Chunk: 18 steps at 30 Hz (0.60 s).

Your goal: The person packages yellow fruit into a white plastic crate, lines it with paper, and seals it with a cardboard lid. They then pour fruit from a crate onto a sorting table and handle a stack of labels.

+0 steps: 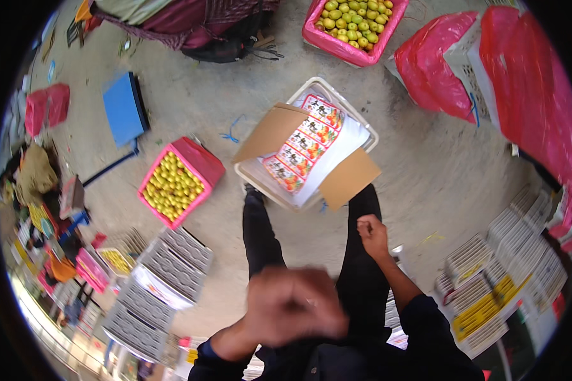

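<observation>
Before me on the floor stands a pale plastic crate (318, 82), set at a slant between my feet. Inside it lies white sheeting (352, 135) with a strip of repeated fruit-printed labels (301, 146) bearing writing. One brown cardboard piece (270, 129) leans over the crate's left side, and another cardboard piece (350, 180) juts past its near right edge. My left hand (293, 305) is raised close to the camera, fingers curled and strongly blurred; whether it holds anything is unclear. Over my right leg, my right hand (374, 235) has its fingers curled in, with nothing visible in them.
Pink-lined crates of green-yellow fruit stand at left (174, 188) and at top (355, 24). A blue platform scale (124, 109) is upper left. Stacked grey crates (157, 290) and white crates (486, 290) flank me. Pink-covered stacks (529, 85) rise at right.
</observation>
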### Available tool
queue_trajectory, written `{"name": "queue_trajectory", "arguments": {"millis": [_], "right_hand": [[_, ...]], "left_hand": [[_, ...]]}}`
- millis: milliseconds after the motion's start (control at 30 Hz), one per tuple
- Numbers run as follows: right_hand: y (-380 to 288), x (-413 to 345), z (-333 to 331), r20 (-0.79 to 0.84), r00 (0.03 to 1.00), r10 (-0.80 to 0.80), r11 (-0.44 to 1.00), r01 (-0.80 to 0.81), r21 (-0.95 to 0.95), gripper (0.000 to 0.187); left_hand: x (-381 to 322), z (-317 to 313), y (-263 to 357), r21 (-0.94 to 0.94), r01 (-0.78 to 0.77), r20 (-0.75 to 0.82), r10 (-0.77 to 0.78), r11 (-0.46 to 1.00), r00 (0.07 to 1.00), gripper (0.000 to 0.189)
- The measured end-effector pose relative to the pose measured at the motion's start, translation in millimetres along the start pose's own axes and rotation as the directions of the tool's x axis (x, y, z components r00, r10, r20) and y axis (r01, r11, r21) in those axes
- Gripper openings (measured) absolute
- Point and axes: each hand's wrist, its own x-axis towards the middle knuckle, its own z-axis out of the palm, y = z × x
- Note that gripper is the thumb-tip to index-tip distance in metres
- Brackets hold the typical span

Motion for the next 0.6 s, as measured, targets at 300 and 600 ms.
{"name": "queue_trajectory", "arguments": {"millis": [300, 600], "right_hand": [[-54.5, -119.4, 115.4, -0.341, 0.912, 0.229, 0.973, -0.201, 0.116, 0.023], [-26.8, -174.4, 218.5, -0.213, 0.900, 0.380, 0.924, -0.379, 0.049, 0.016]], "left_hand": [[-108.4, -188.2, -166.9, 0.529, 0.612, -0.473, -0.394, 0.588, 0.788, 0.046], [-121.1, -249.5, -180.9, 0.568, 0.546, -0.200, -0.541, 0.615, 0.817, 0.022]]}}
